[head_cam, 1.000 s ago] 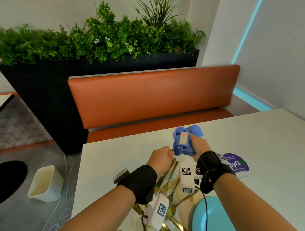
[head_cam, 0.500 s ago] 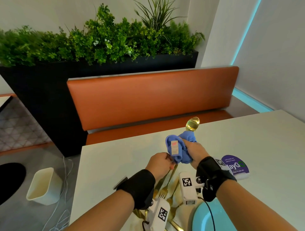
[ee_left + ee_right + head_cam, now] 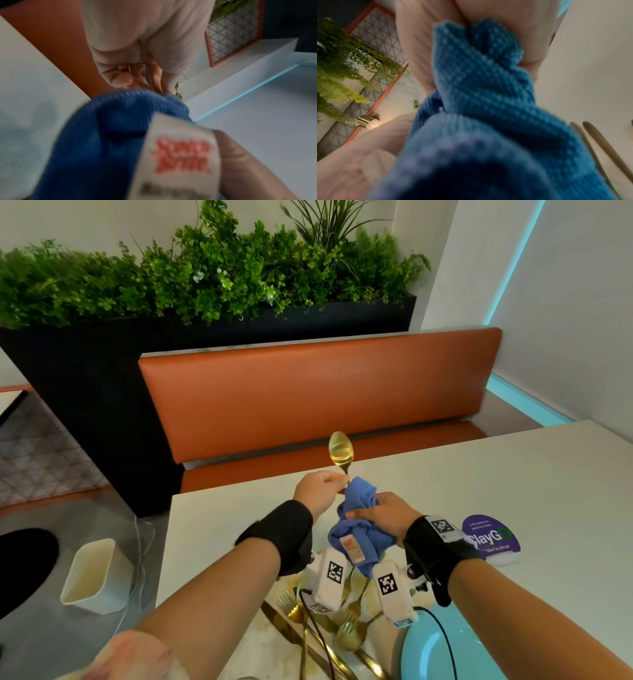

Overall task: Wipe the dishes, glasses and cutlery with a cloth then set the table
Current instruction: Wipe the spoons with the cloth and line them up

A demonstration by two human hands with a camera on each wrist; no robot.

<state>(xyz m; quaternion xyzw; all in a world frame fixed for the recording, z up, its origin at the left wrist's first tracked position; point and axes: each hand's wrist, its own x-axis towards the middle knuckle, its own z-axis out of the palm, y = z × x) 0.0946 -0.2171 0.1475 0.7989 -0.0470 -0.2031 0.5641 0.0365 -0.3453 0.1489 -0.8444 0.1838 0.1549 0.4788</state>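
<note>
A gold spoon [image 3: 340, 453] stands upright above the white table [image 3: 513, 484], bowl on top. My left hand [image 3: 320, 489] pinches its neck just below the bowl. My right hand [image 3: 380, 513] grips a bunched blue cloth [image 3: 359, 525] wrapped round the lower handle, which is hidden. The cloth [image 3: 109, 142] with its white label fills the left wrist view, and the cloth [image 3: 488, 94] also fills the right wrist view. Gold forks and knives [image 3: 346, 625] lie on the table under my wrists, beside a light blue plate [image 3: 442, 655].
A purple round sign [image 3: 493, 537] stands on the table right of my right wrist. An orange bench [image 3: 318, 392] and a black planter with greenery [image 3: 205, 275] lie beyond the table. A white bin [image 3: 92, 577] and cables sit on the floor at left.
The cloth slid down from the spoon's bowl to its handle, baring the bowl. My left hand moved up from the handle's end to the neck. Both hands shifted left.
</note>
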